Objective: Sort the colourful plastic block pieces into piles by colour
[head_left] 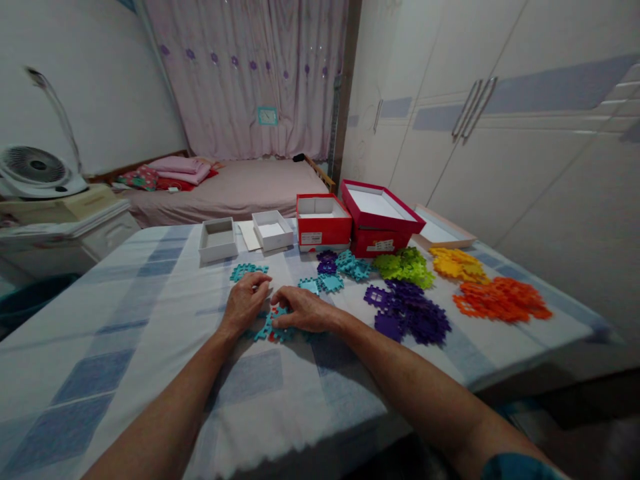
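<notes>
Teal interlocking puzzle tiles (260, 331) with notched edges lie flat on the table below my hands, with small red bits among them. My right hand (305, 310) reaches in from the right, its thumb and curled fingers gripping a teal tile (281, 312) that they partly cover. Just left of it, my left hand (244, 305) rests at the edge of these tiles, fingers loosely extended and apart, with no held thing visible. Beyond its fingertips is another teal tile (245, 270). More teal tiles (330, 283) lie past my right hand.
To the right are piles of purple tiles (413, 313), orange tiles (503, 300), yellow tiles (457, 264) and lime green tiles (406, 267). Behind stand a red box (325, 231), a crimson box (383, 239) and two white boxes (219, 251). A checked cloth (150, 373) covers the table.
</notes>
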Motion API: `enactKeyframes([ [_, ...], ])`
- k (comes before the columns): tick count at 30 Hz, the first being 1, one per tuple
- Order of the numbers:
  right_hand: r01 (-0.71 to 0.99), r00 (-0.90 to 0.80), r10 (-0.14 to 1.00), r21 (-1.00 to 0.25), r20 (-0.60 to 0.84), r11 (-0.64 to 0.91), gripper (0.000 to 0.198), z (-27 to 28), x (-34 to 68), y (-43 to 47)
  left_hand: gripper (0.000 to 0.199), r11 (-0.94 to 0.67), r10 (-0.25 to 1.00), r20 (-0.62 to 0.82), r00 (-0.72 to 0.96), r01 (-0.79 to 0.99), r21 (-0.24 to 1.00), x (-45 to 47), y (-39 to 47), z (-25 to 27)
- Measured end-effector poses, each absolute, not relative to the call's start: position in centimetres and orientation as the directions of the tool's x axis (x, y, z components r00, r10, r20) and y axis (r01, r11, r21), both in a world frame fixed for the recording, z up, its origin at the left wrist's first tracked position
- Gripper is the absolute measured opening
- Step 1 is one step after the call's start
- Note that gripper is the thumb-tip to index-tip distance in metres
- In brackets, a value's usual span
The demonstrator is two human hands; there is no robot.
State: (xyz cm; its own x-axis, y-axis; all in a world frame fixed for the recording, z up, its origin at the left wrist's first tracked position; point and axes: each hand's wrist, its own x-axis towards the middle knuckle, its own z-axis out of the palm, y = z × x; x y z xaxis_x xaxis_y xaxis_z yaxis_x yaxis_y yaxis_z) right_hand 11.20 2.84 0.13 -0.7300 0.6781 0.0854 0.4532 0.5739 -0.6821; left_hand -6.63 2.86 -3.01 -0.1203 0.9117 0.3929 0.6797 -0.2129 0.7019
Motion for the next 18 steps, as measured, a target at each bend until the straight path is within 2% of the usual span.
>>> enactKeyframes([
  [3, 0.415, -0.742, 0.653, -0.660, 0.153, 0.626, 0.026, 0.0, 11.1, 2.8, 0.037, -0.208, 0.917, 0.381, -0.116, 0.676, 0.707, -6.9, 2.9, -3.2],
  [5, 0.439, -0.696, 0.676, -0.601, 0.242, 0.668, 0.026, -0.3, 11.0, 2.8, 0.038, -0.207, 0.919, 0.377, -0.111, 0.679, 0.704, -7.1, 3.1, -3.4],
  [9, 0.649, -0.487, 0.783, -0.439, 0.387, 0.621, 0.030, -0.8, 10.8, 2.9, 0.038, -0.208, 0.916, 0.389, -0.101, 0.710, 0.673, -7.5, 3.3, -3.6],
  [14, 0.807, -0.368, 0.864, -0.344, 0.345, 0.481, 0.032, -0.7, 10.9, 2.9, 0.038, -0.194, 0.923, 0.373, -0.099, 0.716, 0.671, -7.5, 3.3, -3.5],
  [18, 0.842, -0.294, 0.912, -0.374, 0.287, 0.389, 0.021, 0.9, 11.4, 2.8, 0.039, -0.179, 0.930, 0.353, -0.100, 0.716, 0.674, -7.4, 3.2, -3.3],
])
